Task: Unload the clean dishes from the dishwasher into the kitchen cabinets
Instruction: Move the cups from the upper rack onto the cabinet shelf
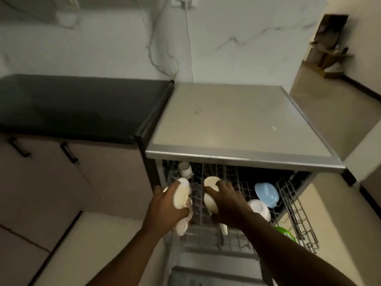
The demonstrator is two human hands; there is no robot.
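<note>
Two hands, left and right, each grip one cream cup over the rack.

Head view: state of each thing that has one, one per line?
Upper rack: pulled out, still loaded.
Left hand: grips a cream cup at the rack's left side.
Right hand: fingers curled round a second cream cup.
Blue lid: tilted in the rack.
White bowl: upside down in the rack.
Cabinet doors: closed.
</note>
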